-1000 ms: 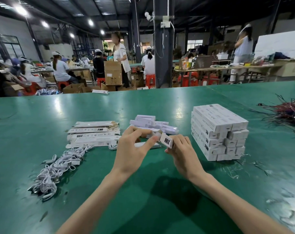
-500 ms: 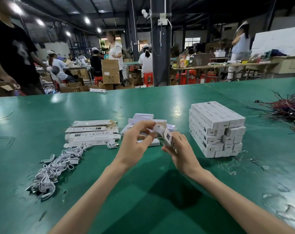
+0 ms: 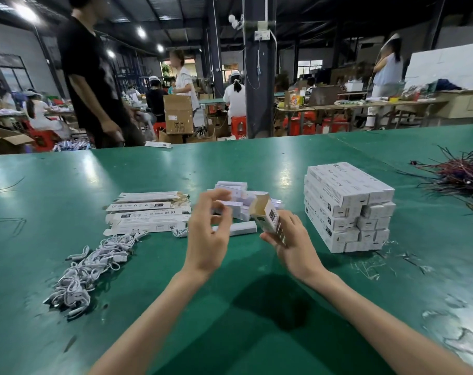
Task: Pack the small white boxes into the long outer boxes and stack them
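Left hand (image 3: 207, 231) now off long outer box (image 3: 270, 219), fingers loosely apart; right hand (image 3: 292, 239) grips its lower half. Likely light, crushable card: hold by the edges.

There was one open long white cardboard box (image 3: 269, 215), about five flattened white cardboard sleeves (image 3: 149, 215), one four-layer stack of packed white boxes (image 3: 343, 190), one heap of white cables (image 3: 89, 269) and one tangle of dark red wires (image 3: 458, 177).

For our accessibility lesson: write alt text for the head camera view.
A person's right hand holds an open-ended long outer box over a green table, the left hand hovering beside it. A stack of white boxes stands to the right; flat cartons and white cables lie left.
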`<action>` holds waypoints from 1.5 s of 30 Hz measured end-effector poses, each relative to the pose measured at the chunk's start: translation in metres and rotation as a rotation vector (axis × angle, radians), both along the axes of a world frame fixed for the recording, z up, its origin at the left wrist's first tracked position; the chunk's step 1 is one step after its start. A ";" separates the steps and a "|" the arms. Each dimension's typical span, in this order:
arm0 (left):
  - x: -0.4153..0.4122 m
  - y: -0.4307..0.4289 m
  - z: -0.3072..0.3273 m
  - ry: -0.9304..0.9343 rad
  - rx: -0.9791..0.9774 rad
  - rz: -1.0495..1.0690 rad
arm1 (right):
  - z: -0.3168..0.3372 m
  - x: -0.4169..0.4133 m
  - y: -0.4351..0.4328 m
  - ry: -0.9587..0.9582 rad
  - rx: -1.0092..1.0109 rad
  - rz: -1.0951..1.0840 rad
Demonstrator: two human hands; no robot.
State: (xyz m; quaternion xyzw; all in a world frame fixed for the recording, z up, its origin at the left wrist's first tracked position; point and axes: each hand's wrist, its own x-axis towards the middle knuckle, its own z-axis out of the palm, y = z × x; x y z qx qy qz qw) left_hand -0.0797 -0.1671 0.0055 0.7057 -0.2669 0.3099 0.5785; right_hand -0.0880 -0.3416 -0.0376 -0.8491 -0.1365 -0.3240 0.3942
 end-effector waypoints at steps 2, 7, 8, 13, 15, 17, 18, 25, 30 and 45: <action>0.021 0.015 -0.008 0.117 0.053 0.124 | 0.001 0.000 -0.002 0.006 0.047 0.012; 0.072 0.063 -0.045 0.493 0.861 0.572 | -0.001 0.002 -0.002 0.013 0.007 0.002; 0.075 0.068 -0.051 0.550 0.940 0.587 | -0.002 0.003 -0.002 0.007 -0.007 0.002; 0.087 0.076 -0.061 0.561 0.959 0.600 | -0.005 0.006 -0.001 0.009 -0.040 0.013; 0.088 0.076 -0.061 0.504 0.864 0.579 | -0.006 0.007 -0.001 0.008 -0.044 0.015; 0.085 0.072 -0.062 0.452 0.752 0.553 | -0.007 0.008 -0.001 0.003 -0.053 0.012; 0.082 0.070 -0.063 0.434 0.699 0.543 | -0.007 0.007 -0.001 0.002 -0.058 0.008; 0.047 0.042 -0.017 0.212 0.184 0.375 | -0.005 0.005 0.000 -0.009 -0.054 0.008; -0.002 0.014 0.019 0.065 -0.059 0.038 | -0.006 0.006 -0.001 -0.013 -0.057 -0.039; -0.042 -0.028 -0.018 -0.335 0.134 0.083 | -0.005 -0.002 0.005 -0.090 -0.194 -0.013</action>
